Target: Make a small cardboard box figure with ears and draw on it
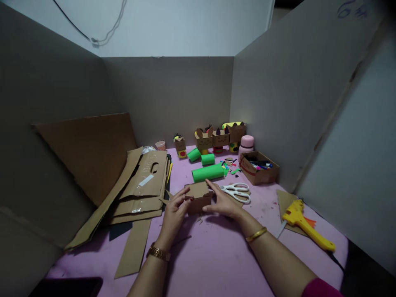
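A small cardboard box (199,203) rests on the pink-covered table in front of me. My left hand (176,208) bends its fingers against the box's left side and top edge. On the other side, my right hand (224,203) grips the right end, thumb low at the front and fingers over the far corner. White-handled scissors (239,192) lie on a cardboard scrap just beyond the right hand. Behind the box is a long green paper tube (208,173), with two shorter green tubes, one of them this green roll (207,159), farther back.
Stacked cardboard (144,175) fills the left side. Cardboard animal figures (204,140) stand at the back. A box of pens (258,175) and a pink bottle (246,144) are at the right. A yellow glue gun (305,222) lies near the right edge, its cord trailing off.
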`<act>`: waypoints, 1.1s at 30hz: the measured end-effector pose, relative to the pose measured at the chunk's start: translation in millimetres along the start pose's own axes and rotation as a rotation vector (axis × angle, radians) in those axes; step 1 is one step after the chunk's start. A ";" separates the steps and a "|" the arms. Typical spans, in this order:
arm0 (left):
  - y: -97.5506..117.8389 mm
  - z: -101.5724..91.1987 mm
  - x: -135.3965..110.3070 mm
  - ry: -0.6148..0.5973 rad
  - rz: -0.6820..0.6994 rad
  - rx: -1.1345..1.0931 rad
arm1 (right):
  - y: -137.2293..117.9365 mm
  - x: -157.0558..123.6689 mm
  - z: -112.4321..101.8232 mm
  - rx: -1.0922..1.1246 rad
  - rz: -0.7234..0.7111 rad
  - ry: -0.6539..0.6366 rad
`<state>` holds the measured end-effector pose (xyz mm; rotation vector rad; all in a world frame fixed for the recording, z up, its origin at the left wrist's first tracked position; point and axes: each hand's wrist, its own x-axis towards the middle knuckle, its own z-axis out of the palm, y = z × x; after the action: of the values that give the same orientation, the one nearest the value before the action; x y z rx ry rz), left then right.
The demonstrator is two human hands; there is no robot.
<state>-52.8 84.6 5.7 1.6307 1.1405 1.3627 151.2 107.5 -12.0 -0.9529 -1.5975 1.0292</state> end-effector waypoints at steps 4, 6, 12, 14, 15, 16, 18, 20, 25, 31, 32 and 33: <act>2.1 1.0 -1.2 -0.013 0.002 0.003 | -10.6 -1.3 -7.1 -0.022 -0.098 0.044; 2.2 1.8 -1.6 -0.013 -0.005 -0.008 | -13.1 -1.1 -7.6 -0.010 -0.129 0.037; 2.5 2.4 -1.3 -0.012 -0.025 -0.051 | -15.7 -0.6 -4.2 0.031 -0.146 0.042; 3.4 2.5 -1.2 -0.012 -0.036 -0.066 | -16.9 -0.8 -3.5 0.043 -0.140 0.050; 3.7 2.5 -1.2 -0.011 -0.043 -0.075 | -17.4 -0.9 -3.2 0.050 -0.136 0.055; 3.8 2.6 -1.2 -0.011 -0.050 -0.085 | -17.6 -0.9 -2.8 0.058 -0.132 0.060; 3.4 2.7 -1.2 -0.010 -0.063 -0.108 | -17.2 -0.7 -2.0 0.076 -0.123 0.069; 2.3 2.8 -1.2 -0.008 -0.073 -0.132 | -15.6 -0.2 -0.9 0.095 -0.110 0.078; 1.0 3.1 -1.4 -0.005 -0.094 -0.167 | -11.3 0.2 1.0 0.130 -0.079 0.095; 6.8 3.6 -2.8 0.001 -0.120 -0.166 | -10.7 -0.5 0.7 0.145 -0.062 0.098; 7.4 3.8 -2.9 0.004 -0.127 -0.170 | -10.6 -0.6 0.7 0.146 -0.060 0.096; 7.6 4.0 -2.8 0.006 -0.133 -0.179 | -10.5 -0.7 0.6 0.148 -0.057 0.096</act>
<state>-47.6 79.3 11.0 1.4002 1.0778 1.3440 149.7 103.2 -2.5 -0.8395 -1.4408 1.0316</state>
